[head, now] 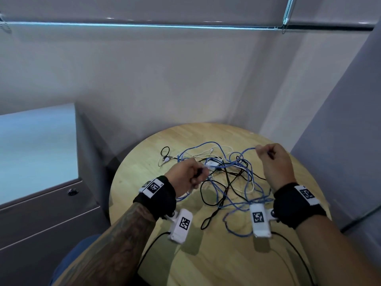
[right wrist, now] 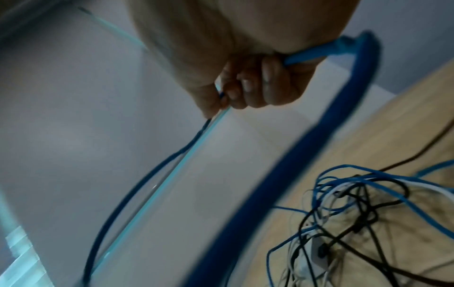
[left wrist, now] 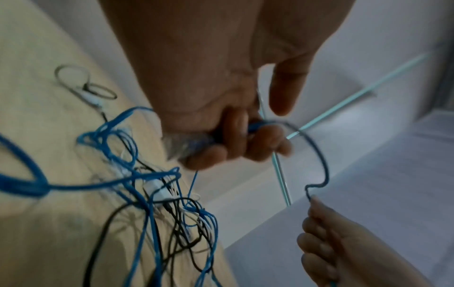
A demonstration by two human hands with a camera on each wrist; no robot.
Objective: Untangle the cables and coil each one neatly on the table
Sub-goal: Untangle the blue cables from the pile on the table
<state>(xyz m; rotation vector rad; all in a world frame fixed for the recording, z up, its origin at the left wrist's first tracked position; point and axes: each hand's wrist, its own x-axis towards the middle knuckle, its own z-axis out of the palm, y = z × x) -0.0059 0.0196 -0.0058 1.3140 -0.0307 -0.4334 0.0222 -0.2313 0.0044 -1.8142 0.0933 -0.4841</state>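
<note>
Judging from how the cables lie, the work is barely begun: the blue cable [head: 237, 162], black cable [head: 214, 195] and white cable [head: 198, 155] sit knotted together in one heap on the round wooden surface [head: 144, 166], and nothing is coiled yet. The left hand [head: 185, 174] has its grip curled round a blue strand at the heap's near-left edge; the right hand [head: 274, 157] pinches the same blue cable raised above the far-right side. Separating all three and coiling each remains.
</note>
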